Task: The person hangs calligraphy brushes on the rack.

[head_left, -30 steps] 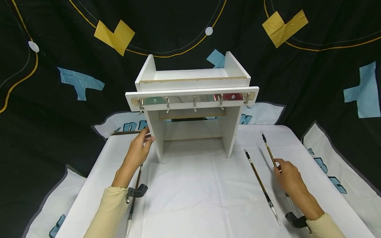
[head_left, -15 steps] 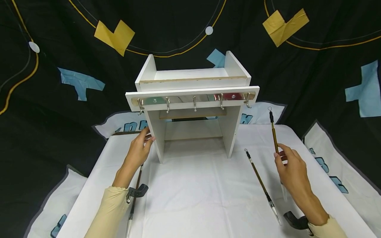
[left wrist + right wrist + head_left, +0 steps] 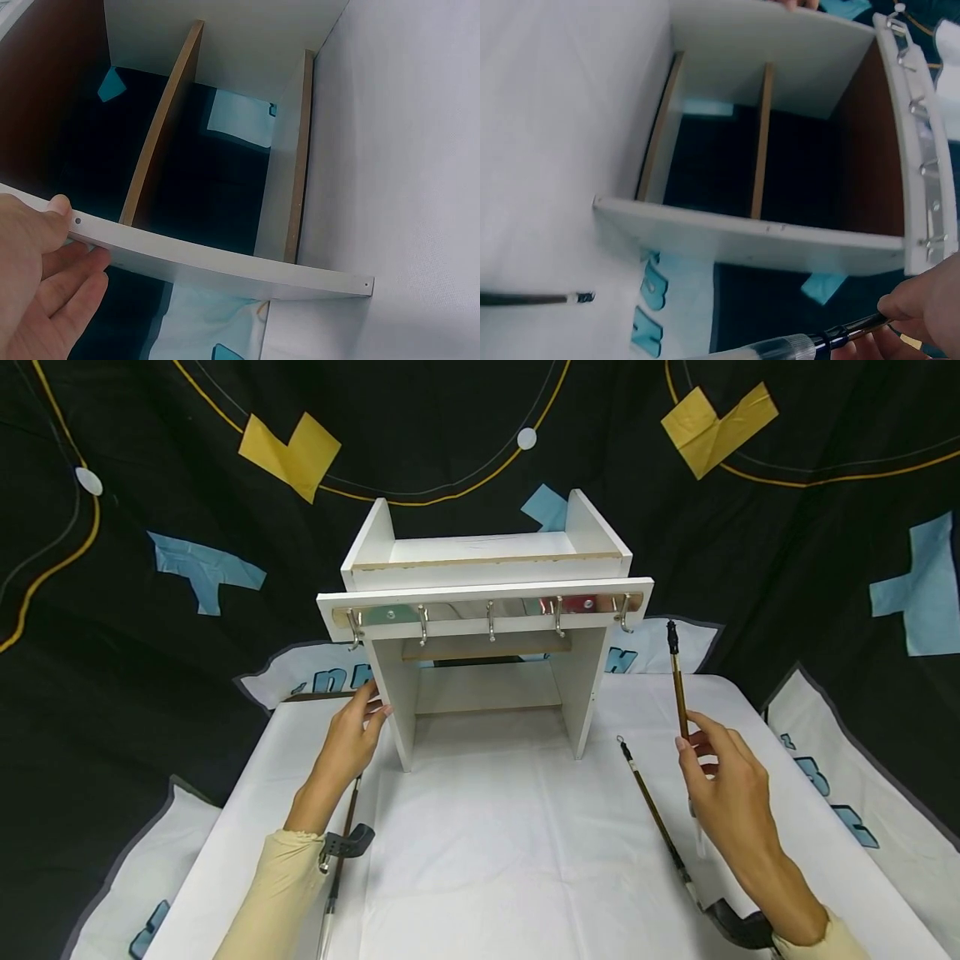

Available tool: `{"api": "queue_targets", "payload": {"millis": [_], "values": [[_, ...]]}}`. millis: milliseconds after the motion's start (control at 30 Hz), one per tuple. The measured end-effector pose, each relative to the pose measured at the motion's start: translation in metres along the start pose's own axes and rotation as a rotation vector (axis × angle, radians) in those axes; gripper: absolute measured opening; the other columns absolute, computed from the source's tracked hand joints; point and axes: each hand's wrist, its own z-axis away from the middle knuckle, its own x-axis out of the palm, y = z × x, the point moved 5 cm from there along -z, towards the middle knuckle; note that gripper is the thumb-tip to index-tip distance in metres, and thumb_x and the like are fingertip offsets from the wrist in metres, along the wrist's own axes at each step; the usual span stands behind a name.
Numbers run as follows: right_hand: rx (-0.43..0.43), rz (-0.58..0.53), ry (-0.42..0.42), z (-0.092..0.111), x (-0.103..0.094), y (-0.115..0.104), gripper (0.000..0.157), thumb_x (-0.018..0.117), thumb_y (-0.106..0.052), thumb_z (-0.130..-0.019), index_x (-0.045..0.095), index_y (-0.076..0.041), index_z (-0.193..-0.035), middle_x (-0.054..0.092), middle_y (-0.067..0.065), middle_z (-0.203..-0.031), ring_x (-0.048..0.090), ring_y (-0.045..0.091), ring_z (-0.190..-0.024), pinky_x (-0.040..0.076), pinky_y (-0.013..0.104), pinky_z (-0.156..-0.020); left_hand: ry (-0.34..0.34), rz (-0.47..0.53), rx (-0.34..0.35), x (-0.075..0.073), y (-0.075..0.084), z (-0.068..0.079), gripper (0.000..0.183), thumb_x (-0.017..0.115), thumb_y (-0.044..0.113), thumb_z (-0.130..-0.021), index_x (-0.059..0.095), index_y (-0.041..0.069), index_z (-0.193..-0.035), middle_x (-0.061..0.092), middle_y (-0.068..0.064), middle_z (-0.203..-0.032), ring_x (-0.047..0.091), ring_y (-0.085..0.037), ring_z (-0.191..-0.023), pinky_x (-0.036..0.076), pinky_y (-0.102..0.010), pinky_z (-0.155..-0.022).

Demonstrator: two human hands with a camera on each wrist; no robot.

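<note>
A white shelf (image 3: 487, 572) stands on the table, with a row of metal hooks (image 3: 491, 620) along its front rail. My left hand (image 3: 341, 747) holds the shelf's left side panel by its front edge, thumb on one face and fingers on the other in the left wrist view. To the right of the shelf, my right hand (image 3: 727, 793) pinches a calligraphy brush (image 3: 678, 681) by its handle. Its dark loop end points up and its clear-capped tip (image 3: 780, 349) points down. A second capped brush (image 3: 652, 806) lies on the cloth between shelf and right hand.
Another brush (image 3: 347, 835) lies on the left, partly under the left forearm. White cloth covers the table (image 3: 480, 877). A black curtain (image 3: 450, 435) with tape patches hangs behind. The right wrist's black mount (image 3: 738, 927) overlaps the lying brush's capped end.
My right hand has lifted the brush off the table, turned it more upright and shifted slightly left. My left hand and the shelf have stayed put.
</note>
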Motion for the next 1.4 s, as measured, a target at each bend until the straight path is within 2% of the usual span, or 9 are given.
{"api": "queue_targets", "payload": {"millis": [467, 600, 900, 1167, 1267, 1400], "values": [[-0.095, -0.07, -0.001, 0.008, 0.008, -0.031, 0.046, 0.074, 0.004, -0.095, 0.064, -0.002, -0.14, 0.068, 0.011, -0.103, 0.068, 0.023, -0.092, 0.043, -0.003, -0.079, -0.002, 0.003, 0.0, -0.001, 0.001, 0.0, 0.056, 0.054, 0.016, -0.112, 0.033, 0.003, -0.162, 0.048, -0.027, -0.158, 0.056, -0.049, -0.137, 0.052, -0.06, -0.109], [-0.131, -0.079, -0.021, 0.011, 0.015, -0.037, 0.047, 0.074, 0.006, -0.094, 0.064, -0.001, -0.14, 0.068, 0.009, -0.102, 0.067, 0.02, -0.091, 0.045, -0.001, -0.079, -0.006, 0.004, -0.011, -0.001, 0.001, 0.0, 0.056, 0.053, 0.017, -0.112, 0.033, 0.003, -0.162, 0.048, -0.026, -0.158, 0.056, -0.048, -0.138, 0.052, -0.06, -0.11], [-0.154, -0.144, -0.074, 0.014, 0.033, -0.05, 0.047, 0.076, 0.005, -0.094, 0.066, -0.007, -0.138, 0.068, 0.003, -0.102, 0.067, 0.013, -0.091, 0.052, 0.003, -0.077, 0.003, 0.005, -0.004, -0.001, 0.001, 0.0, 0.053, 0.053, 0.016, -0.112, 0.035, 0.004, -0.161, 0.049, -0.026, -0.157, 0.056, -0.048, -0.137, 0.052, -0.061, -0.11], [-0.184, -0.172, -0.081, 0.016, 0.041, -0.056, 0.047, 0.075, 0.007, -0.094, 0.066, -0.007, -0.138, 0.069, 0.004, -0.101, 0.068, 0.015, -0.088, 0.053, 0.008, -0.072, -0.001, 0.01, -0.005, -0.001, 0.001, 0.0, 0.052, 0.052, 0.017, -0.113, 0.036, 0.004, -0.161, 0.048, -0.026, -0.157, 0.056, -0.049, -0.137, 0.052, -0.061, -0.109], [-0.184, -0.164, -0.087, 0.016, 0.043, -0.057, 0.047, 0.075, 0.007, -0.094, 0.066, -0.007, -0.138, 0.069, 0.004, -0.102, 0.068, 0.015, -0.088, 0.055, 0.011, -0.072, -0.002, 0.013, -0.013, -0.001, 0.0, 0.0, 0.052, 0.052, 0.017, -0.113, 0.036, 0.004, -0.161, 0.048, -0.026, -0.157, 0.056, -0.048, -0.138, 0.052, -0.06, -0.109], [-0.182, -0.146, -0.089, 0.015, 0.045, -0.056, 0.046, 0.075, 0.005, -0.094, 0.067, -0.006, -0.138, 0.069, 0.004, -0.101, 0.068, 0.014, -0.088, 0.06, 0.021, -0.07, -0.001, 0.016, -0.017, -0.001, 0.001, 0.0, 0.052, 0.052, 0.017, -0.113, 0.036, 0.004, -0.16, 0.048, -0.026, -0.157, 0.056, -0.047, -0.138, 0.052, -0.059, -0.11]]}}
